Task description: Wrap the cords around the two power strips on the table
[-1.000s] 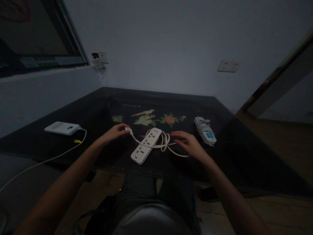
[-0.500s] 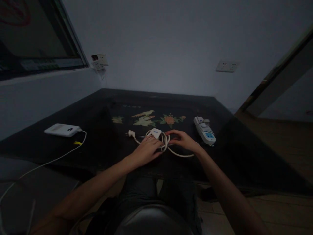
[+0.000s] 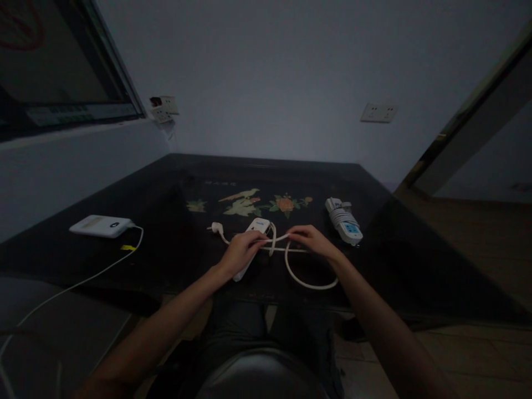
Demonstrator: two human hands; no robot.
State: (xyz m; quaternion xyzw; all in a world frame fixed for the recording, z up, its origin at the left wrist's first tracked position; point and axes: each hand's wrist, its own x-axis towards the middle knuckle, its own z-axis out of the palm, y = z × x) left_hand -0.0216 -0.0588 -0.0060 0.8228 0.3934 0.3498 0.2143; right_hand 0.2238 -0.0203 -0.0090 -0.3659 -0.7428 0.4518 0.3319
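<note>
A white power strip (image 3: 260, 224) lies slantwise on the black table, its middle covered by my left hand (image 3: 243, 250). That hand pinches the strip's white cord (image 3: 312, 287) just above the strip. My right hand (image 3: 310, 239) grips the same cord a short way to the right, so a short length runs between the two. From there the cord bends round in a wide loop below my right hand. A smaller loop stands near the strip's far end. The plug (image 3: 216, 228) rests on the table left of the strip, its pins pointing left.
To the right lies a second power strip (image 3: 344, 221) with its cord wound round it. At the left a white power bank (image 3: 101, 226) has a cable running off the table edge. Flower and bird pictures (image 3: 285, 204) decorate the tabletop (image 3: 199, 260). Sockets (image 3: 378, 113) are on the wall.
My left hand let go of the plug and moved right onto the cord over the strip. My right hand took hold of the cord. The tangled coil has loosened into a wider loop.
</note>
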